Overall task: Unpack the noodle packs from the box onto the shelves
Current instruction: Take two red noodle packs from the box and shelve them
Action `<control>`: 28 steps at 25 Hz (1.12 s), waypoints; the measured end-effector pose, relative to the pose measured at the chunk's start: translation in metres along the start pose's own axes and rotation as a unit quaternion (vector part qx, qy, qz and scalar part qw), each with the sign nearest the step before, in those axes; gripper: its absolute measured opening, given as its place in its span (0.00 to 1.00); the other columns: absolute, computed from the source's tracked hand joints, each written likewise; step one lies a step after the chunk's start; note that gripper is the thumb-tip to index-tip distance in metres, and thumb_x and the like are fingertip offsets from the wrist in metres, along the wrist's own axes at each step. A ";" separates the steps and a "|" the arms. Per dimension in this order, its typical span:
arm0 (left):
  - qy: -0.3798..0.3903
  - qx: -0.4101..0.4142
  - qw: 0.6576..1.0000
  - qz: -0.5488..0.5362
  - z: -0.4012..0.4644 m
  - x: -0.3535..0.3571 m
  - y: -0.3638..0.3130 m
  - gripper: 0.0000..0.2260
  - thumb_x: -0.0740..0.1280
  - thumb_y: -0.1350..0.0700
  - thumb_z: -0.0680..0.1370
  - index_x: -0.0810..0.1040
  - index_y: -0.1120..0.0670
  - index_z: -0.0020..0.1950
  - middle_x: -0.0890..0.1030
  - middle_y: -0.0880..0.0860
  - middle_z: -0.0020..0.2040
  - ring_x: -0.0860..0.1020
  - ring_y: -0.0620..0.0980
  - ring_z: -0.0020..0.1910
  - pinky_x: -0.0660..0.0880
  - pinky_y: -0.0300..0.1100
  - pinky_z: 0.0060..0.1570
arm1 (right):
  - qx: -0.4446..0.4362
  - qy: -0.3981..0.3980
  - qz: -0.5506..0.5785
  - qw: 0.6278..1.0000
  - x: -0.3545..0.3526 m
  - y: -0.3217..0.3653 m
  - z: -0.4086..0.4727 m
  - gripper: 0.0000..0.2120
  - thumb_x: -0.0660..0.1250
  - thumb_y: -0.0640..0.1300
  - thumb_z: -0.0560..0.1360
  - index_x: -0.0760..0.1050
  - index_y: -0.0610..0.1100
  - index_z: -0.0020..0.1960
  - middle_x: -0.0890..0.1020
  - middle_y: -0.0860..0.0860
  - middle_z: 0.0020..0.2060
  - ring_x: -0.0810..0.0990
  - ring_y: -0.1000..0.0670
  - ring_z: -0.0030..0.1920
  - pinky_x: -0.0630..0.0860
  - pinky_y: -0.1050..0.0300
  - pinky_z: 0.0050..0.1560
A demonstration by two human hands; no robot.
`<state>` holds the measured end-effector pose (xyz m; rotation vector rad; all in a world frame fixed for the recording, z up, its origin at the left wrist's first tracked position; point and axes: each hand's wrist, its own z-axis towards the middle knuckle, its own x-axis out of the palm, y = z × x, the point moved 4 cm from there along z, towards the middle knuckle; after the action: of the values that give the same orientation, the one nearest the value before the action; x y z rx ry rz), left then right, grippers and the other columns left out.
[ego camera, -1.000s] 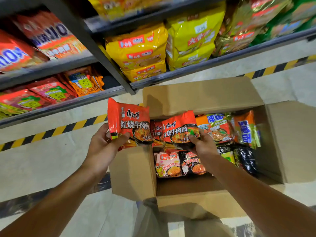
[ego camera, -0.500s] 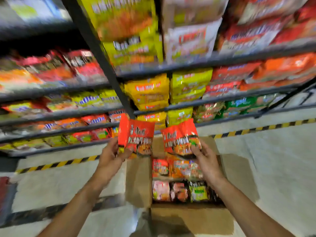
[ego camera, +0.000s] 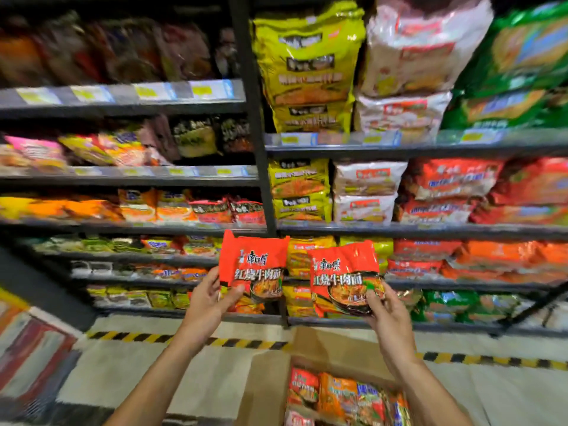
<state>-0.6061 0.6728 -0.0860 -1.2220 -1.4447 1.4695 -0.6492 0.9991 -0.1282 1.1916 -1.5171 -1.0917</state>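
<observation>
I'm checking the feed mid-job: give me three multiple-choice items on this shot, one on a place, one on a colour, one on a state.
1. Where is the cardboard box?
A. on the floor below the hands
B. on the top shelf
C. on a trolley

2. What colour are the two held packs?
A. green
B. red
C. white

3. What is the right hand doing?
A. hanging idle
B. pressing the box flap
C. gripping a pack

Answers:
1 A: the box sits low, under the arms.
2 B: the left pack and the right pack are both red.
3 C: its fingers curl round the right pack; the left hand grips the other.
</observation>
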 end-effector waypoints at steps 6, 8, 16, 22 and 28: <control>-0.070 0.028 0.997 0.009 -0.041 -0.055 -0.051 0.22 0.72 0.53 0.75 0.73 0.46 0.69 0.82 0.44 0.59 0.79 0.43 0.62 0.78 0.42 0.59 | -0.027 0.125 0.006 0.992 0.060 0.051 0.001 0.17 0.67 0.50 0.77 0.75 0.55 0.66 0.82 0.53 0.61 0.80 0.49 0.63 0.76 0.44 0.64; -0.097 0.041 0.994 0.005 -0.054 -0.076 -0.066 0.22 0.72 0.52 0.75 0.73 0.46 0.69 0.83 0.45 0.59 0.79 0.43 0.61 0.78 0.43 0.58 | -0.045 0.156 0.019 0.987 0.086 0.061 -0.002 0.16 0.67 0.48 0.79 0.74 0.57 0.66 0.80 0.54 0.63 0.79 0.52 0.63 0.75 0.46 0.64; -0.212 0.096 0.972 -0.037 -0.107 -0.194 -0.092 0.20 0.73 0.51 0.72 0.76 0.43 0.63 0.84 0.43 0.56 0.81 0.43 0.57 0.77 0.45 0.57 | -0.062 0.229 0.033 0.971 0.199 0.088 -0.063 0.11 0.66 0.44 0.80 0.76 0.56 0.59 0.86 0.56 0.51 0.85 0.58 0.49 0.80 0.60 0.43; -0.243 0.135 0.958 -0.072 -0.159 -0.332 -0.083 0.16 0.71 0.55 0.76 0.77 0.44 0.62 0.84 0.44 0.57 0.81 0.44 0.58 0.76 0.44 0.58 | -0.054 0.250 0.045 0.966 0.323 0.082 -0.145 0.17 0.67 0.45 0.80 0.73 0.52 0.68 0.83 0.53 0.60 0.81 0.53 0.60 0.77 0.52 0.54; -0.291 0.151 0.941 -0.087 -0.208 -0.470 -0.074 0.16 0.70 0.58 0.76 0.76 0.47 0.63 0.85 0.48 0.55 0.82 0.42 0.55 0.79 0.36 0.51 | -0.046 0.313 0.051 0.947 0.452 0.071 -0.230 0.24 0.68 0.46 0.78 0.69 0.49 0.74 0.79 0.49 0.67 0.76 0.49 0.67 0.72 0.43 0.68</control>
<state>-0.2838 0.2952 0.0672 -0.4690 -1.5644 1.9344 -0.5027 0.5400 0.0455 1.2260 -1.0073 -0.6162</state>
